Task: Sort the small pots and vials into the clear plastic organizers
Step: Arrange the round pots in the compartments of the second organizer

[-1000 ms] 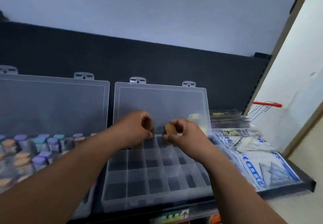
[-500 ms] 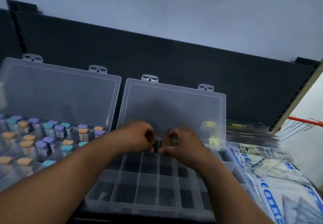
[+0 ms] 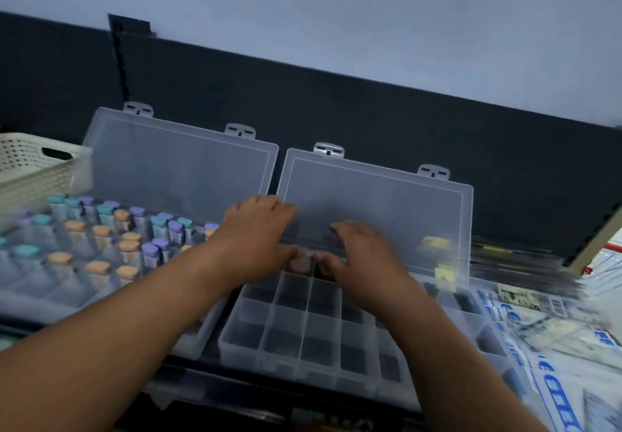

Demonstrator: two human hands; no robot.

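The right clear organizer (image 3: 304,322) lies open, its lid (image 3: 377,196) leaning back and most compartments bare. A small brown pot (image 3: 300,264) sits in the back row, partly hidden between my two thumbs. My left hand (image 3: 259,233) hovers over that row with fingers stretched toward the lid, thumb touching the pot. My right hand (image 3: 361,253) is beside it with fingers spread, thumb close to the pot. The left organizer (image 3: 188,347) holds several vials (image 3: 101,233) with teal, purple and orange caps. The picture is motion-blurred.
A cream perforated basket (image 3: 30,165) stands at the far left behind the vials. Printed sheets with blue lettering (image 3: 552,330) lie to the right of the organizers. A black back panel (image 3: 336,108) runs behind both lids.
Both hands have uncurled: they were gripping small brown pots, and now their fingers are spread over the back row with a pot resting there. The view has swung left, bringing the basket in.
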